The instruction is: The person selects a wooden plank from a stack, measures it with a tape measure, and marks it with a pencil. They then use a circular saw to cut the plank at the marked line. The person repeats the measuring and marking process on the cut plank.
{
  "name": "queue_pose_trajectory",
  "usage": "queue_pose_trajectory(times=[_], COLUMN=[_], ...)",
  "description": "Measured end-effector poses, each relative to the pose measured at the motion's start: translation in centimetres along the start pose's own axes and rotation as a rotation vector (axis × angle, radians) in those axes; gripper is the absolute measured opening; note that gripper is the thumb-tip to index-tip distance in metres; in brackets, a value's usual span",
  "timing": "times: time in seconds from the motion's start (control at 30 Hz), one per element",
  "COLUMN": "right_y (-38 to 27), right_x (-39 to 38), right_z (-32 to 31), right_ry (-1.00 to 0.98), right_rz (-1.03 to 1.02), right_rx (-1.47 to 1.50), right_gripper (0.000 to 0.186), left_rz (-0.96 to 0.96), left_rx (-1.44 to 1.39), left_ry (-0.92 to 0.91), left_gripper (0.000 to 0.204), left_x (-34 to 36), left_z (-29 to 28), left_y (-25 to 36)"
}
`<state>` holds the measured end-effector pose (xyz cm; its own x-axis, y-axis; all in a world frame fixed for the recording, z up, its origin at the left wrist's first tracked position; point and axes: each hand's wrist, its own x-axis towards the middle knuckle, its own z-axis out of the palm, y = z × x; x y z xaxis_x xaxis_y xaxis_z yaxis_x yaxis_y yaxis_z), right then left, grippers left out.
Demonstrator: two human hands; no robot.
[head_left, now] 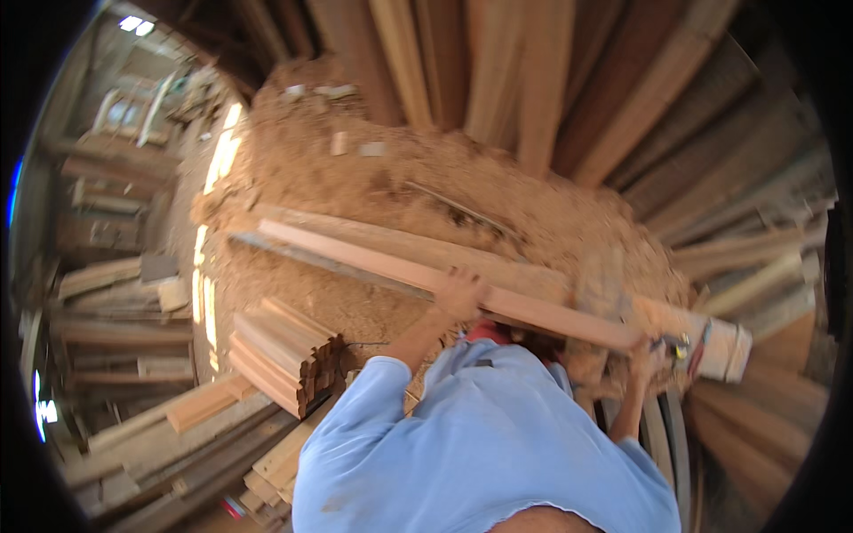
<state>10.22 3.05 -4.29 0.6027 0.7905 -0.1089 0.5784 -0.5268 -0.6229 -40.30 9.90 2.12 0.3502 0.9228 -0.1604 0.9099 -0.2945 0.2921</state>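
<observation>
A long, pale reddish wooden strip (373, 260) slants across in front of me, its far end up to the left. My left hand (460, 291) is closed over its middle, fingers on top. At the near right end of the strip, my right hand (647, 353) is closed around it; motion blur hides the exact finger placing. Just right of that hand is a small tool with a yellow part (681, 349), too blurred to name. Beneath and behind the strip lies a wide, thick plank (524, 274), partly covered by it.
Sawdust (355, 169) covers the ground ahead. A stack of grooved wooden pieces (283, 351) sits to the left. Tall boards (498, 75) lean along the far side, and more lumber (755, 275) is on the right. A wooden block (724, 346) stands beside my right hand.
</observation>
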Motion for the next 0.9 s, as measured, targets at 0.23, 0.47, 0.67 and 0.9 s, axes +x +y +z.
queue_pose_trajectory(times=[0.23,0.47,0.67,0.9], right_y=[-0.4,-5.6,-5.2,-2.9], right_x=[2.3,1.3,0.8,2.5], right_z=[-3.6,-6.0,-3.9,-1.3], right_ry=[0.155,0.322,0.144,0.112], right_rz=[0.031,0.069,0.123,0.282], right_rx=[0.034,0.069,-0.224,-0.195], right_gripper=[0.031,0.04,0.05,0.055], left_rz=[0.027,-0.132,-1.113,-1.417], left_rx=[0.052,-0.215,-0.447,-1.521], left_ry=[0.062,0.145,0.635,0.755], left_gripper=[0.065,0.106,0.096,0.102], left_x=[1.2,-0.9,-4.7,-7.7], left_z=[0.0,0.2,-4.9,-4.0], left_y=[1.8,-2.1,-12.3,-17.1])
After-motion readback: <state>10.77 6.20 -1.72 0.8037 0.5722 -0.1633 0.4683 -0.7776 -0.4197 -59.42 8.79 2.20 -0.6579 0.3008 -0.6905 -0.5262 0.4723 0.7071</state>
